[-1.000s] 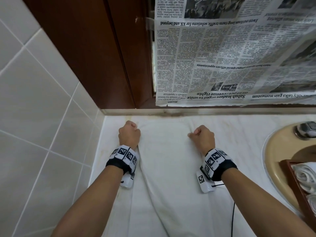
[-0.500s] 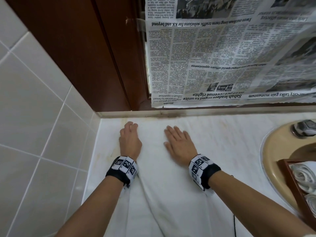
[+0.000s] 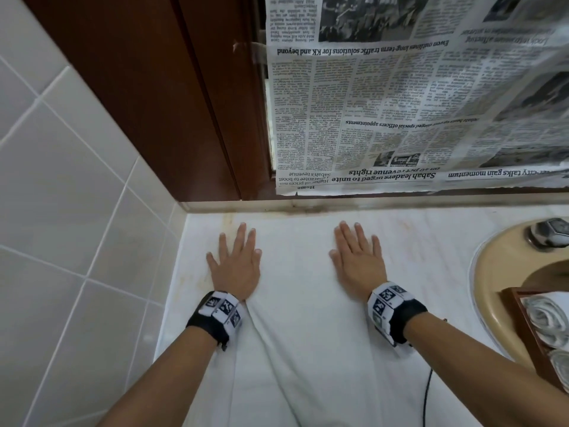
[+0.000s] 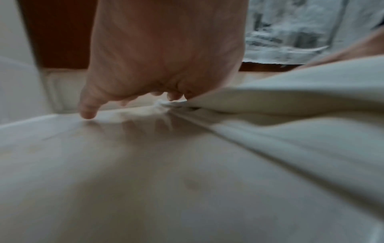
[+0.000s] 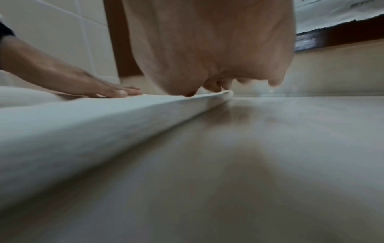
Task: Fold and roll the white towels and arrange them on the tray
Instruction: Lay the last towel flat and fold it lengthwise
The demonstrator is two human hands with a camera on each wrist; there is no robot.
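Note:
A white towel (image 3: 301, 303) lies spread lengthwise on the pale marble counter (image 3: 431, 241), its far end near the back ledge. My left hand (image 3: 235, 263) lies flat with straight fingers on the towel's left far corner, partly over the counter. My right hand (image 3: 358, 260) presses flat on the towel's right far part. The left wrist view shows the towel's folded edge (image 4: 270, 102) beside my palm (image 4: 166, 49). Along the right wrist view runs the towel's right edge (image 5: 124, 118). A wooden tray (image 3: 523, 328) at the right edge carries rolled white towels (image 3: 546, 318).
A tiled wall (image 3: 61, 211) closes the left side. A dark wooden frame (image 3: 154, 103) and taped newspaper (image 3: 415, 103) stand behind the counter. A beige basin (image 3: 498, 272) with a metal tap knob (image 3: 551, 232) sits at right, under the tray. A black cable (image 3: 426, 392) runs by my right forearm.
Both hands went from fists gripping the towel's far edge to flat palms. The right hand then slid outward to the right across the towel, and the fingers of both spread.

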